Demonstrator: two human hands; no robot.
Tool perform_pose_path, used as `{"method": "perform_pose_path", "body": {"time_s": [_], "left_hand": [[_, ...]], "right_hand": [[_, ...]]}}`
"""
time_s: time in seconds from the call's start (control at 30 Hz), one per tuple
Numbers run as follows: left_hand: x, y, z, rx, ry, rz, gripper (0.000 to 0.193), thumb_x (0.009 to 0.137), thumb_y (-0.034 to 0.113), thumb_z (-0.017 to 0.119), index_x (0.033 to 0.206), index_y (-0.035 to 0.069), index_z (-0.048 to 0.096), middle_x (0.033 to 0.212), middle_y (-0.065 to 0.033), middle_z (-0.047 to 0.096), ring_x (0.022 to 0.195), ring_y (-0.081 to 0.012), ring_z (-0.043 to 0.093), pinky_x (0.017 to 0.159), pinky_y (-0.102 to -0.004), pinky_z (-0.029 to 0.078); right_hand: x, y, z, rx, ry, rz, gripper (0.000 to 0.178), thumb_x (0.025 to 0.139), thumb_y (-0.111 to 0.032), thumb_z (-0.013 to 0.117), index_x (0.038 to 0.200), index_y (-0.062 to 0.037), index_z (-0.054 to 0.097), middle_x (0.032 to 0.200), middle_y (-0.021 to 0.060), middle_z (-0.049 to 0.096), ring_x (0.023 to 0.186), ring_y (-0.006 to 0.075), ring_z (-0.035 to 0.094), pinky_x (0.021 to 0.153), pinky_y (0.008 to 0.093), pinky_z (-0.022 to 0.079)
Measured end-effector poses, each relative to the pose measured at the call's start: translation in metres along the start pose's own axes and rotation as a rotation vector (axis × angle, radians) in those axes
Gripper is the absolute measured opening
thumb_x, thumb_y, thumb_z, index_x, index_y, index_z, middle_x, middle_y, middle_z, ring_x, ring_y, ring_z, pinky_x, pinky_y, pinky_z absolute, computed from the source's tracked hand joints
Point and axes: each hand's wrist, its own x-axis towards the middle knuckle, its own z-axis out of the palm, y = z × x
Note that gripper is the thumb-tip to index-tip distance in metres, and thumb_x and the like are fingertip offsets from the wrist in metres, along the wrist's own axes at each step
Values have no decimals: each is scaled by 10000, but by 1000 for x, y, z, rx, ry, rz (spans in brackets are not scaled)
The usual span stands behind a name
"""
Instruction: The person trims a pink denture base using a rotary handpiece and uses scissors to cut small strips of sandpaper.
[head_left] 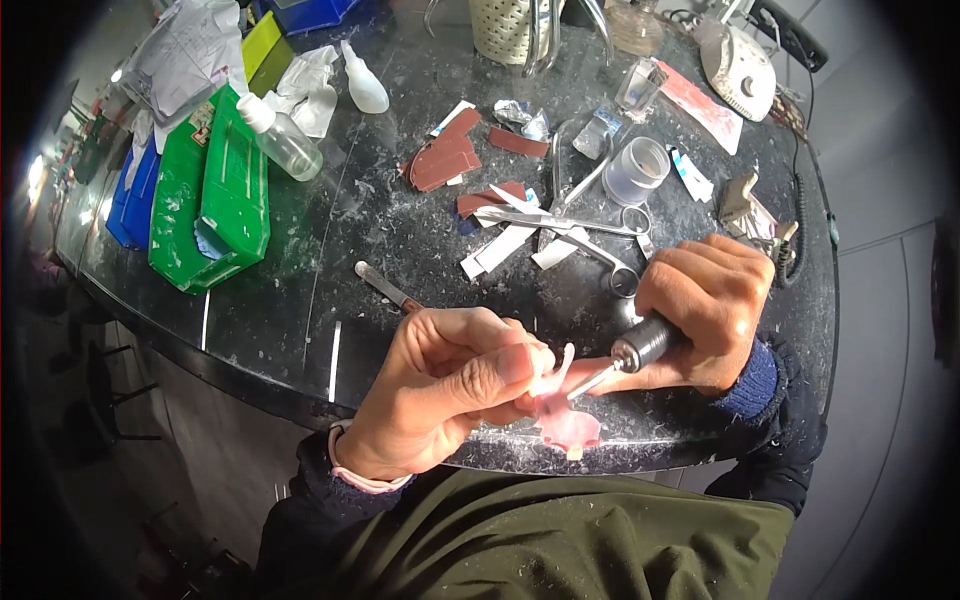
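Note:
My left hand pinches a pink denture plate between thumb and fingers, just above the table's front edge. A small pale tooth-like piece shows at the plate's lower rim. My right hand is wrapped round a dark rotary handpiece, its slim metal tip pointing left and down to the plate. The tip seems to touch the pink surface. One right finger stretches toward the plate. Beyond my left hand lies a knife-like tool with a brown handle, partly hidden by the hand.
Scissors lie across sandpaper strips beyond my hands. A clear cup stands by them. At left are green bins and a spray bottle; at back right, a white control unit and a coiled cord. Dust covers the black table.

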Motion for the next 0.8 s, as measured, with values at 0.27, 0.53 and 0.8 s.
{"method": "perform_pose_path", "body": {"time_s": [0.27,0.53,0.8], "left_hand": [[-1,-1,-5,-109,-50,36,64,876,46,623,887,-12,649,876,-101,647,791,-127,621,706,-259,527],[1,-2,-7,-59,-76,53,65,877,45,621,889,-11,651,864,-105,647,725,-105,582,667,-244,482],[3,-3,-3,-94,-112,54,69,878,46,619,894,-16,646,863,-116,643,731,-109,584,670,-241,485]], "right_hand": [[0,2,1,-52,16,-21,628,572,-654,720,550,-106,412,486,-14,423,387,154,455,373,270,318],[-3,4,8,-36,70,-47,608,614,-629,698,532,-108,393,477,-13,405,397,149,465,368,262,316],[-9,14,16,-61,126,-190,632,678,-670,646,537,-115,378,477,-15,418,365,124,430,352,246,287]]}}
